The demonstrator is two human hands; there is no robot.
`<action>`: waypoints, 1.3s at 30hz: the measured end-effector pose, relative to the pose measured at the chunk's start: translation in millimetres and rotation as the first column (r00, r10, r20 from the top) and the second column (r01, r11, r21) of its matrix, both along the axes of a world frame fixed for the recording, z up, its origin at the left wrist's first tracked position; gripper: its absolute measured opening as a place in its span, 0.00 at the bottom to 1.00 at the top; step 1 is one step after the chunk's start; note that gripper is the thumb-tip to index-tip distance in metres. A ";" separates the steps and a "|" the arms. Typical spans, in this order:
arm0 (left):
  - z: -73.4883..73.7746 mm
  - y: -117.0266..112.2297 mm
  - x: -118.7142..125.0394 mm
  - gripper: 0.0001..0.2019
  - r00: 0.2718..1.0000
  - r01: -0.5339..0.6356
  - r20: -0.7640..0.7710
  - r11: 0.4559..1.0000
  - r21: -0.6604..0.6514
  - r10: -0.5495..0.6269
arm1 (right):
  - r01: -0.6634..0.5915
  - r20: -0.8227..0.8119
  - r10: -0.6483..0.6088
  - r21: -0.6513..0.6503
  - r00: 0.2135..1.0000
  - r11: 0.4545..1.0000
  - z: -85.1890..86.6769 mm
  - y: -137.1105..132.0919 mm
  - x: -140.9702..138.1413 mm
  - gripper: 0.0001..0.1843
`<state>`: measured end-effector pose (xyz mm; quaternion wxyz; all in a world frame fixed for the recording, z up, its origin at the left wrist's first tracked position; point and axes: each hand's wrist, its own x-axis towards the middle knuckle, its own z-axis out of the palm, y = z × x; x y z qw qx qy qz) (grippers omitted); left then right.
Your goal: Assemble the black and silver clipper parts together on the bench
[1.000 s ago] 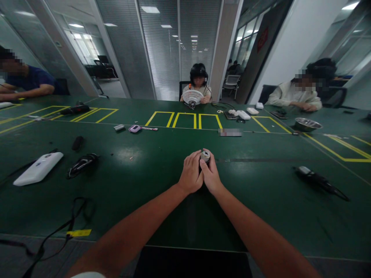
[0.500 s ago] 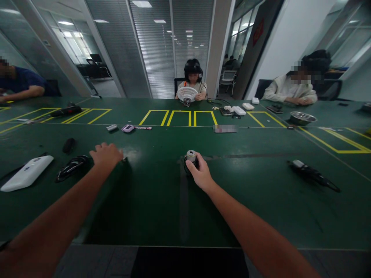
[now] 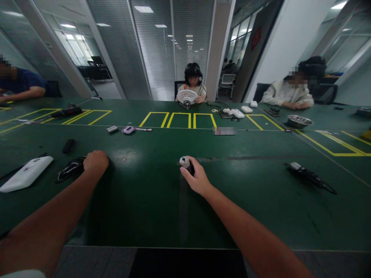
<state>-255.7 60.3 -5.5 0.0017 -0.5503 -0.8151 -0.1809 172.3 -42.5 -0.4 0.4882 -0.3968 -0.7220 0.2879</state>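
Note:
My right hand [image 3: 197, 178] is closed around a small dark motor-like part with a silver round end [image 3: 184, 161], held just above the green table [image 3: 150, 193] near its middle. My left hand [image 3: 95, 161] is stretched out to the left with its fingers curled, resting at the right end of a black curved part [image 3: 69, 168] that lies on the table. Whether the fingers grip that part is hidden by the hand.
A white flat device [image 3: 26, 173] lies at the far left, a small black piece [image 3: 68, 146] behind it. A black tool with a silver tip [image 3: 310, 176] lies at the right. Further back are a metal bowl [image 3: 300, 121], yellow marked boxes and three seated people.
My left hand left the motor-like part, swung left and came down at the black curved part with fingers curled. My right hand kept the motor-like part and tilted it to the left.

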 end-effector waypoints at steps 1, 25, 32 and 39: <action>-0.4 0.0 -1.3 0.13 1.000 -0.010 -0.030 1.000 -0.018 0.009 | 0.004 0.002 -0.004 0.001 1.000 1.000 -0.2 0.1 0.0 0.20; -8.3 -26.7 289.0 0.07 0.624 0.401 0.348 0.669 0.626 -0.699 | 0.350 -0.096 -0.347 0.010 0.933 0.937 2.0 14.5 21.7 0.18; -11.1 -25.9 287.9 0.09 0.578 0.389 0.387 0.659 0.644 -0.719 | 0.321 0.007 -0.323 0.091 0.947 0.943 1.2 13.8 22.7 0.17; -10.2 -30.7 309.1 0.10 0.216 0.204 0.735 0.765 0.610 -0.643 | 0.315 0.289 -0.389 0.270 0.875 0.910 10.2 16.7 35.6 0.19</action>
